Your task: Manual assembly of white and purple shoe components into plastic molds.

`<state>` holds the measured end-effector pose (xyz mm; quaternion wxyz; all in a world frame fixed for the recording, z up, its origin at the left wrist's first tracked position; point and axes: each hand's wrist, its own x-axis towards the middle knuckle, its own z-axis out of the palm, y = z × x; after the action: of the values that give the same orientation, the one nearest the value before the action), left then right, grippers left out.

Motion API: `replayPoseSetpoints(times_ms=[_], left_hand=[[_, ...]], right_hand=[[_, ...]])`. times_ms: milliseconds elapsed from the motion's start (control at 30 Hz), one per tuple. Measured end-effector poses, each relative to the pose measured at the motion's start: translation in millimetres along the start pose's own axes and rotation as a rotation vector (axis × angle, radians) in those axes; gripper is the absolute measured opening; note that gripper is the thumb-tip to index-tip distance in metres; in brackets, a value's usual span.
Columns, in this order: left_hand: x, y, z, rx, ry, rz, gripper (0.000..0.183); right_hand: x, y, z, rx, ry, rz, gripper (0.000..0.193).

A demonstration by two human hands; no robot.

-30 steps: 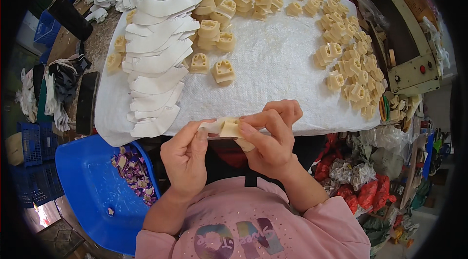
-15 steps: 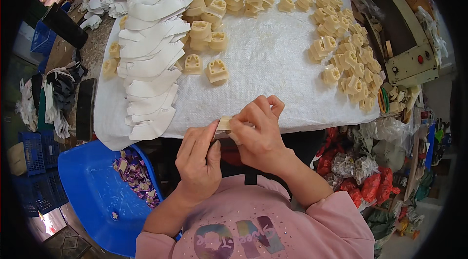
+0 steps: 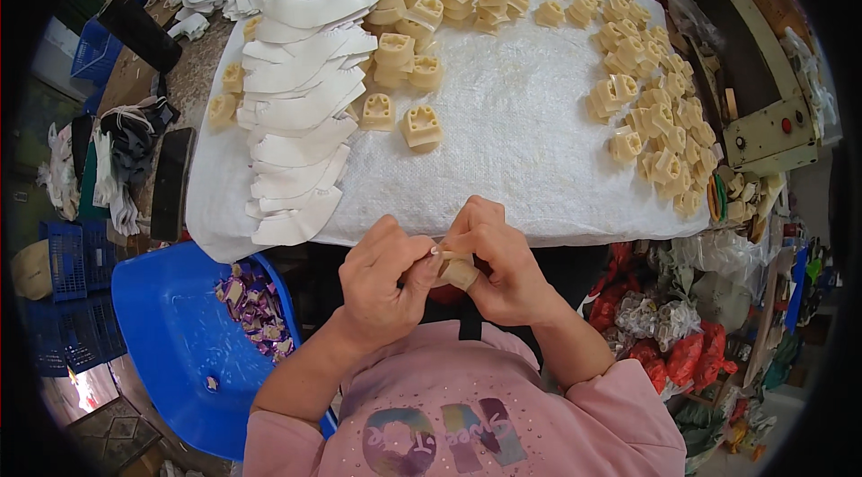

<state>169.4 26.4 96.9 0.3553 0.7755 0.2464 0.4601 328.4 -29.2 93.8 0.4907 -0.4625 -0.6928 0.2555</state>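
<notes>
Near the front edge of the table (image 3: pixel 539 145), just above our lap, we hold one small tan block (image 3: pixel 456 271) between both hands. Our left hand (image 3: pixel 382 284) pinches it from the left with thumb and fingers closed tight. Our right hand (image 3: pixel 503 266) wraps around it from the right, fingers curled over the top. A bit of white stuff shows at the block's top, between our thumbs. We think we are pressing or folding a white piece onto the block. The next move likely needs small, careful finger work, since the block is little and mostly hidden by our fingers.

On the white table cover, a long row of white curved pieces (image 3: pixel 301 100) lies on the left. Two single tan blocks (image 3: pixel 422 127) sit near the middle. Stacks of them stand at the far side, and a big heap of tan blocks (image 3: pixel 651 109) spreads on the right. A blue plastic bin (image 3: pixel 171 342) with small purple scraps stands near, low on the left. A pale machine with a red button (image 3: pixel 772 118) sits at the far right. Nothing lies between our hands and the table.
</notes>
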Motion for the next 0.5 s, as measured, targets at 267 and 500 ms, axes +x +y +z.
replayPoseSetpoints(times_ms=[267, 500], left_hand=[[-2, -1, -2, -0.028, 0.013, 0.037, 0.007], [-5, -17, -19, 0.102, 0.152, 0.122, 0.025]], right_hand=[[2, 1, -3, -0.093, 0.029, -0.114, 0.028], [20, -33, -11, -0.275, 0.065, -0.143, 0.026]])
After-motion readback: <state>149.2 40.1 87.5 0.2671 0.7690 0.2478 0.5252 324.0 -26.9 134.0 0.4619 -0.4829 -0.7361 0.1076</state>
